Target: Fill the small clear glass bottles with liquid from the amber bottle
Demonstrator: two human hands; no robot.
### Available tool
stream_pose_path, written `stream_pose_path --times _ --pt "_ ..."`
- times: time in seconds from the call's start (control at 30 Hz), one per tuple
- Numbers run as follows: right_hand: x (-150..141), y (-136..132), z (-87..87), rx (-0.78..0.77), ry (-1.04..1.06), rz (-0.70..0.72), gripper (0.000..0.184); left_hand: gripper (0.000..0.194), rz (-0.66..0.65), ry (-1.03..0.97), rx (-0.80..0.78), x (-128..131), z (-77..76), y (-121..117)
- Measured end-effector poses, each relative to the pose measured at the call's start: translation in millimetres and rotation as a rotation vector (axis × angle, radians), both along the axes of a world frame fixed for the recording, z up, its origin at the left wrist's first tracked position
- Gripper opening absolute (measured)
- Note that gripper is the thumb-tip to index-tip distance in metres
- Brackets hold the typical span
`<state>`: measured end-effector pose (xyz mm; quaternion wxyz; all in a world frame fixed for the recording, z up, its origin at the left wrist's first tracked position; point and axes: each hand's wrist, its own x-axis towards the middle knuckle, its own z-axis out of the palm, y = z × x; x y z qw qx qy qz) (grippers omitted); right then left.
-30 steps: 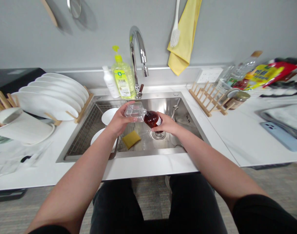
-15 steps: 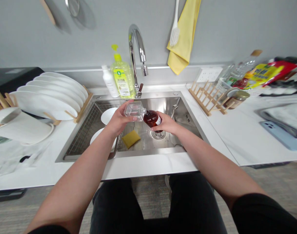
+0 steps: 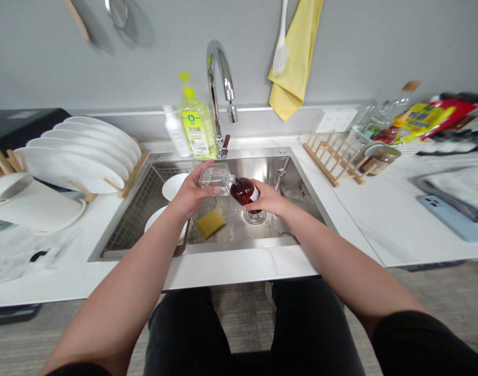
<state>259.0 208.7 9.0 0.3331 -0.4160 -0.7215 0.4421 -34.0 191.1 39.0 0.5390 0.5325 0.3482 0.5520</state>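
Note:
Over the steel sink (image 3: 144,245) my left hand (image 3: 190,194) grips a clear square container (image 3: 214,178), tilted on its side. My right hand (image 3: 265,198) is wrapped round a small brown bottle (image 3: 243,189), held level with its neck at the container's mouth. A yellow sponge (image 3: 210,223) lies on the sink floor just below both hands, beside the drain (image 3: 256,216). Two white dishes (image 3: 173,186) rest on the wire grid in the sink's left half.
A tap (image 3: 220,78) and a yellow soap bottle (image 3: 195,122) stand behind the sink. White plates (image 3: 78,149) fill a wooden rack on the left; an empty wooden rack (image 3: 333,156), jars and a phone (image 3: 454,219) sit on the right counter. A yellow cloth (image 3: 297,57) hangs on the wall.

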Motion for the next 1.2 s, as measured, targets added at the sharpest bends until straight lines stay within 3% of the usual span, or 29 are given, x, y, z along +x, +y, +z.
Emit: stream_pose_path --times 1.2 --pt "0.5 -0.4 -0.3 -0.015 -0.002 -0.005 0.093 0.101 0.026 0.026 0.040 -4.3 -4.2 3.6"
